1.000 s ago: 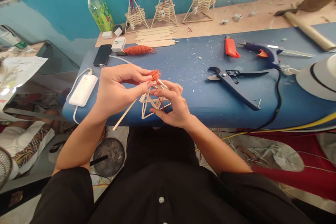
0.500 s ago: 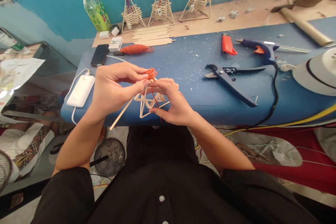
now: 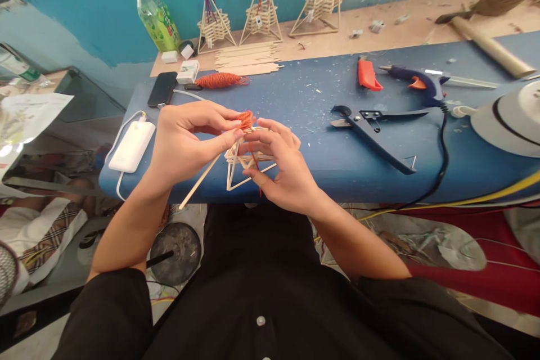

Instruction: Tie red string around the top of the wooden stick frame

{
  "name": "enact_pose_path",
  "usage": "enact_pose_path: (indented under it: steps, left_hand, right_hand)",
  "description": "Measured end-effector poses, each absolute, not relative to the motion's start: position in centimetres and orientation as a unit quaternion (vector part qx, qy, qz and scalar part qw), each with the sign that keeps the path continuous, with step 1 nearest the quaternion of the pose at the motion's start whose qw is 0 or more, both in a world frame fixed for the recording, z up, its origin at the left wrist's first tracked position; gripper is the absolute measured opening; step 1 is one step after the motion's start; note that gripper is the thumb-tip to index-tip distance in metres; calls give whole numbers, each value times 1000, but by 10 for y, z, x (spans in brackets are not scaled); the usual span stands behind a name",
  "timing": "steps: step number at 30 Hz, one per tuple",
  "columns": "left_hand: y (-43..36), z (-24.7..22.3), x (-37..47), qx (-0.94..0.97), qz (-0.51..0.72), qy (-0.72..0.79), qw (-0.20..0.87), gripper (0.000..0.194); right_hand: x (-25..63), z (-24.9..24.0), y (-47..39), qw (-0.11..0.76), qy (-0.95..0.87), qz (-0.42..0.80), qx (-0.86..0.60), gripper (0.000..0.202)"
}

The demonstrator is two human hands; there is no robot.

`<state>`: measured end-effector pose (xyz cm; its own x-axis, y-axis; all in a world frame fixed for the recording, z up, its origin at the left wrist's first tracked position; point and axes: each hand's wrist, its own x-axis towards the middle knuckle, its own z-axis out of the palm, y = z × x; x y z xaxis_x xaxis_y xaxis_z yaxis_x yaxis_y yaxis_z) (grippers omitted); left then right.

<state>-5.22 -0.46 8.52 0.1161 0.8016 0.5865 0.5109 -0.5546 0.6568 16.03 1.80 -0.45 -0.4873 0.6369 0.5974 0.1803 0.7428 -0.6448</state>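
Near the table's front edge, my left hand (image 3: 189,140) pinches the top of a wooden stick frame (image 3: 231,174), where orange yarn (image 3: 247,119) is wound round the joint. One loose-ended stick (image 3: 198,183) juts from it toward the lower left. My right hand (image 3: 280,160) is curled at the frame's right side, its fingers bent among the sticks and its thumb by a hanging strand of yarn. The fingers partly hide the frame's middle. Farther back lies a spindle-shaped bundle of orange yarn (image 3: 223,80).
Behind stand several finished stick frames (image 3: 261,14), with a row of loose sticks (image 3: 247,59) before them. At right lie pruning shears (image 3: 371,135), a red tool (image 3: 369,74), a glue gun (image 3: 422,79) and a hammer (image 3: 489,45). A phone (image 3: 162,89) and white power bank (image 3: 131,146) sit left.
My right hand has shifted slightly right and its fingers have spread and moved along the frame. The frame has turned a little; my left hand keeps its pinch at the top.
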Motion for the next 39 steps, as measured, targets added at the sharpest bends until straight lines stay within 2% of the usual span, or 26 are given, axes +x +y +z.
enact_pose_path:
  steps: [6, 10, 15, 20, 32, 39]
  left_hand:
    - [-4, 84, -53, 736, 504, 430, 143, 12]
    - [-5, 84, -53, 734, 507, 425, 153, 15]
    - [-8, 86, -53, 735, 492, 442, 152, 9]
    - [-8, 83, -51, 726, 503, 442, 154, 7]
    - [-11, 55, -57, 723, 546, 410, 106, 17]
    - [-9, 45, -61, 725, 565, 380, 104, 14]
  right_hand:
    - [164, -8, 13, 457, -817, 245, -253, 59]
    - [168, -9, 12, 474, -813, 221, -256, 52]
    - [172, -14, 8, 507, -801, 163, -274, 57]
    - [169, -25, 5, 529, -798, 95, -273, 52]
    - [167, -23, 12, 543, -789, 94, -270, 52]
    - [160, -5, 11, 616, -742, 95, -247, 35]
